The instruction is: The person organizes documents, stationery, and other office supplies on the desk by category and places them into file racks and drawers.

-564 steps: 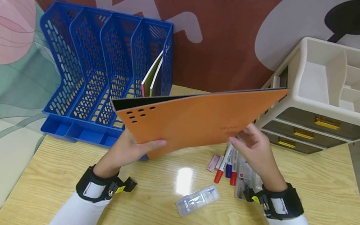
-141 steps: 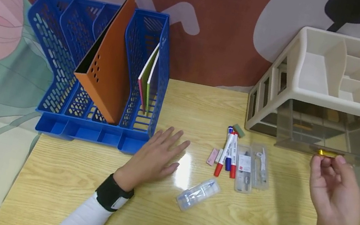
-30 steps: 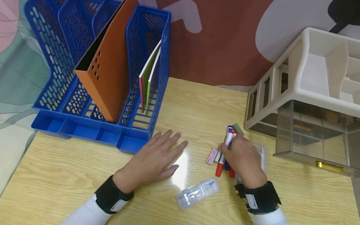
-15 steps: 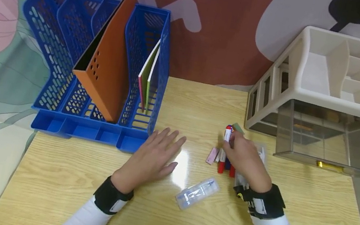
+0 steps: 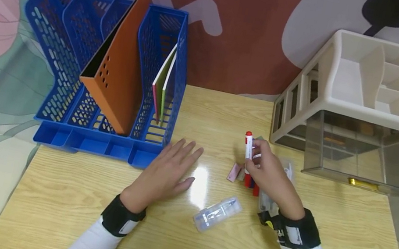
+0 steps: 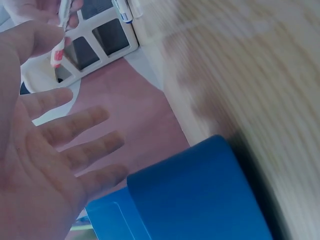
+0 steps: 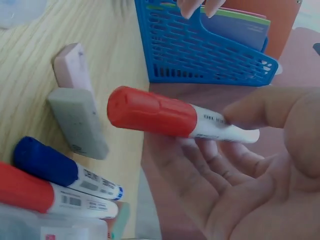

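My right hand (image 5: 272, 177) pinches a red-capped whiteboard marker (image 7: 155, 115) between thumb and fingers, lifted off the table. Below it lie a blue-capped marker (image 7: 50, 162) and another red-capped marker (image 7: 30, 190). A pink eraser (image 7: 72, 67) and a grey eraser (image 7: 77, 122) lie beside them. My left hand (image 5: 164, 176) holds nothing, its fingers spread, close to the front corner of the blue file rack (image 5: 146, 156). The left wrist view shows its palm and straight fingers.
An orange folder (image 5: 121, 75) and thin booklets (image 5: 163, 82) stand in the rack. At the right, the white desk organizer (image 5: 381, 116) has its clear top drawer (image 5: 339, 173) pulled out. Clear plastic cases lie on the table, one in front (image 5: 216, 213), others partly under my right hand.
The orange folder, earlier in both hands, now stands in the rack. My right hand pulled the drawer out, moved to the markers and has raised one. The left hand has barely moved lately.
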`<state>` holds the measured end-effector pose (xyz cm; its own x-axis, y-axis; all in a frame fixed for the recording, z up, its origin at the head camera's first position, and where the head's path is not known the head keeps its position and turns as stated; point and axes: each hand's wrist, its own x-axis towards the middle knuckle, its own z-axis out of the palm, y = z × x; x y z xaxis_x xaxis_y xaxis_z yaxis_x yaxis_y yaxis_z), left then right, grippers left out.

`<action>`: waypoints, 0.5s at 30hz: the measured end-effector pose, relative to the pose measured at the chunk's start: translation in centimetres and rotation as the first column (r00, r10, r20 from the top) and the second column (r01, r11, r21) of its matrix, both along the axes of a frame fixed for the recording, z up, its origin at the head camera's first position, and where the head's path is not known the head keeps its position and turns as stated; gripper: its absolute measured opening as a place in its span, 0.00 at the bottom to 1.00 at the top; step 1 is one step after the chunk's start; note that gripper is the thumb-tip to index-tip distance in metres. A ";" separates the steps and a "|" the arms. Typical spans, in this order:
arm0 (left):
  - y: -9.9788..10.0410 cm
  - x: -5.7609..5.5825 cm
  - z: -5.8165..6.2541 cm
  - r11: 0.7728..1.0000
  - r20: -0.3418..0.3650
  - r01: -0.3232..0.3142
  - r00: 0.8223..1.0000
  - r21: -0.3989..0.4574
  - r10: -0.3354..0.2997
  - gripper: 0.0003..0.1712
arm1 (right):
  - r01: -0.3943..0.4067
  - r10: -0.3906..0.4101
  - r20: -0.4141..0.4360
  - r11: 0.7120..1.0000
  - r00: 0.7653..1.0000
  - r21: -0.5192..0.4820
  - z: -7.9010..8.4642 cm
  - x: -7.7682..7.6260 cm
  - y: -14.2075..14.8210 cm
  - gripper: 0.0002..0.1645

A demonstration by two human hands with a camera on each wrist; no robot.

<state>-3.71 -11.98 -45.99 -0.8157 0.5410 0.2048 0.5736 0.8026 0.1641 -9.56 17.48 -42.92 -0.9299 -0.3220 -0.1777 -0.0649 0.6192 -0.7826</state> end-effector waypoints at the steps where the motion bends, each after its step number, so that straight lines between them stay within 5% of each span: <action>1: 0.1 0.0 0.0 1.000 -0.006 0.005 1.000 -0.003 -0.005 0.43 | -0.003 0.003 -0.014 1.000 1.000 -0.001 0.1 0.1 0.0 0.27; 6: 0.5 -0.2 0.2 0.999 -0.008 0.038 0.999 -0.021 -0.039 0.43 | -0.002 0.006 -0.155 1.000 0.988 0.028 1.2 0.8 0.2 0.27; 15: 1.3 -0.4 0.4 0.997 -0.046 0.064 0.997 -0.043 -0.066 0.42 | 0.027 0.015 -0.373 0.994 0.928 0.108 4.7 3.2 0.7 0.27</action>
<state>-4.14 -10.70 -45.62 -0.7683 0.6016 0.2187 0.6313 0.7686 0.1034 -6.35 18.14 -38.21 -0.9376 -0.3147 0.1480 -0.3346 0.7005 -0.6304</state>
